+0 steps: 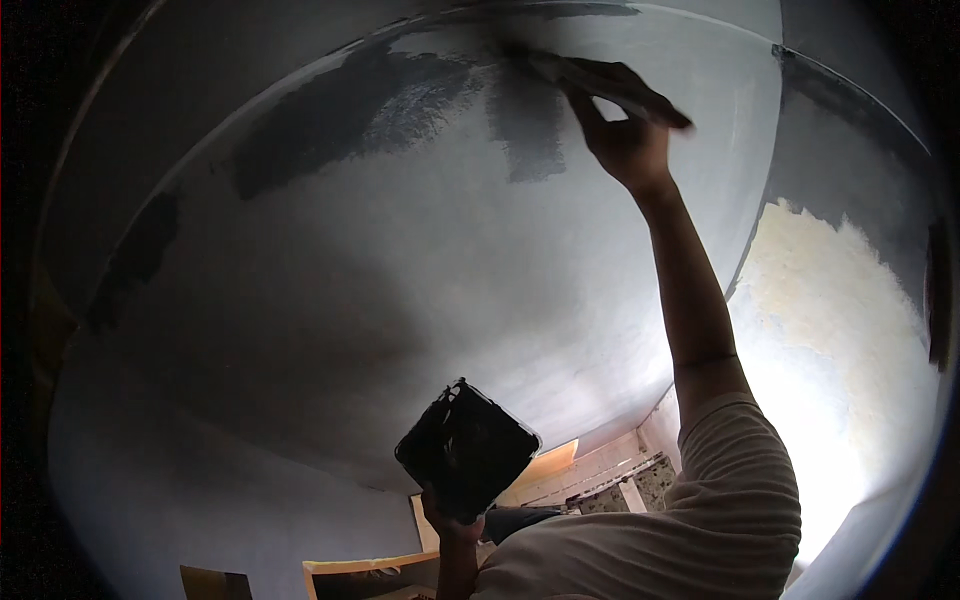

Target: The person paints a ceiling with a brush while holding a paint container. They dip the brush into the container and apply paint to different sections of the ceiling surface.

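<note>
High on the grey wall [400, 230], my right hand [632, 140] is closed around the handle of a paintbrush [615, 85]. The brush's head is blurred and sits against a dark grey patch near the wall's upper edge. Down by my body, my left hand [452, 520] grips the lower corner of a square black paint tub [505, 425], held tilted. Its inside looks dark, with wet glints along one edge. Dark paint [310, 130] covers uneven patches along the top of the wall, with streaky edges below.
To the right, another wall [830, 280] shows a pale cream area under dark grey, brightly lit from below. Wooden-edged frames or furniture [370, 565] stand at the bottom. Behind my shoulder are pale boards and speckled panels [655, 485].
</note>
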`<action>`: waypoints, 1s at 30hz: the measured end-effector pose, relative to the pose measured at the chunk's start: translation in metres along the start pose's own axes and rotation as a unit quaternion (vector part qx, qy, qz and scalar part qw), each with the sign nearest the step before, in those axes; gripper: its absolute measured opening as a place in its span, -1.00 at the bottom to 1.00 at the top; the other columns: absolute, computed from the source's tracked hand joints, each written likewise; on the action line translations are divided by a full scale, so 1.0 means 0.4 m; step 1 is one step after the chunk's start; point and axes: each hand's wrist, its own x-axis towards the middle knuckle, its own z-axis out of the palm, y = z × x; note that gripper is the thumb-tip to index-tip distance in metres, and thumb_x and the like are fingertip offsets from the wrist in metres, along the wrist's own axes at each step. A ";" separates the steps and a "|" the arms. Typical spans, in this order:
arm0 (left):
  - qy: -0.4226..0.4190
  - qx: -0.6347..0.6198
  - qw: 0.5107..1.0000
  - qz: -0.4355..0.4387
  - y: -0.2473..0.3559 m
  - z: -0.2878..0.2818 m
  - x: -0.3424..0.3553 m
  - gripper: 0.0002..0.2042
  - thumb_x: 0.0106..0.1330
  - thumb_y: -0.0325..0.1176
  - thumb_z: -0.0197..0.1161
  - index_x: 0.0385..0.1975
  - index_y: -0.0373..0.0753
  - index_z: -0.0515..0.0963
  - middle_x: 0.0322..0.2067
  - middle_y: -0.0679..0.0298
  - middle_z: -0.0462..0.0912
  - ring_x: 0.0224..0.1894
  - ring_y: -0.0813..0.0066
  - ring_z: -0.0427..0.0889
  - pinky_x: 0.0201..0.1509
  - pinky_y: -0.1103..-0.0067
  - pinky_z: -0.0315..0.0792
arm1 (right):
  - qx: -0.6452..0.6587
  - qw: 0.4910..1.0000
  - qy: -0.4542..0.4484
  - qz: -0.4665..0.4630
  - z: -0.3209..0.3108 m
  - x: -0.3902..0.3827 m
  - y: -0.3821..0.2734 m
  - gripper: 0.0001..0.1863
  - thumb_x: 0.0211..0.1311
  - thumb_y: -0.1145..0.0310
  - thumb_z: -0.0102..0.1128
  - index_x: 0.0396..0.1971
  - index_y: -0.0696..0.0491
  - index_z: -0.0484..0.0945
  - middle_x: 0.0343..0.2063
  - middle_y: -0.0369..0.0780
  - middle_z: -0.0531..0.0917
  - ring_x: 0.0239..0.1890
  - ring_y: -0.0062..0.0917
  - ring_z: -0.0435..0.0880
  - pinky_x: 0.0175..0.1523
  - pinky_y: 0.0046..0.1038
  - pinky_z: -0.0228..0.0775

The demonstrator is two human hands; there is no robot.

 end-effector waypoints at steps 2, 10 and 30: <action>0.005 -0.017 1.000 -0.025 -0.003 0.001 -0.001 -0.42 0.44 0.10 0.06 0.36 -0.07 0.37 0.29 0.18 0.50 0.29 0.15 0.53 0.39 0.20 0.41 | 0.001 0.988 -0.043 0.145 -0.004 0.010 -0.023 -0.78 0.16 0.60 0.37 -0.18 0.12 0.74 -0.22 -0.17 0.80 -0.28 -0.44 0.80 -0.10 -0.49 0.65; -0.049 0.059 0.997 0.025 -0.002 0.000 -0.010 -0.46 0.43 0.05 0.09 0.31 -0.08 0.43 0.27 0.19 0.53 0.26 0.21 0.55 0.39 0.21 0.41 | 0.012 0.998 0.037 0.056 0.032 0.019 -0.057 -0.86 0.20 0.51 0.39 -0.24 0.11 0.75 -0.35 -0.19 0.79 -0.46 -0.48 0.73 -0.32 -0.53 0.56; -0.119 0.097 0.949 -0.276 0.011 0.290 0.176 -0.47 0.41 0.04 0.07 0.24 -0.14 0.50 0.12 0.22 0.65 0.18 0.23 0.62 0.28 0.25 0.50 | 0.239 0.754 -0.515 0.329 -0.273 -0.305 -0.299 -0.76 0.28 0.26 0.30 -0.12 0.03 0.70 -0.19 -0.17 0.73 -0.07 -0.32 0.70 0.01 -0.34 0.56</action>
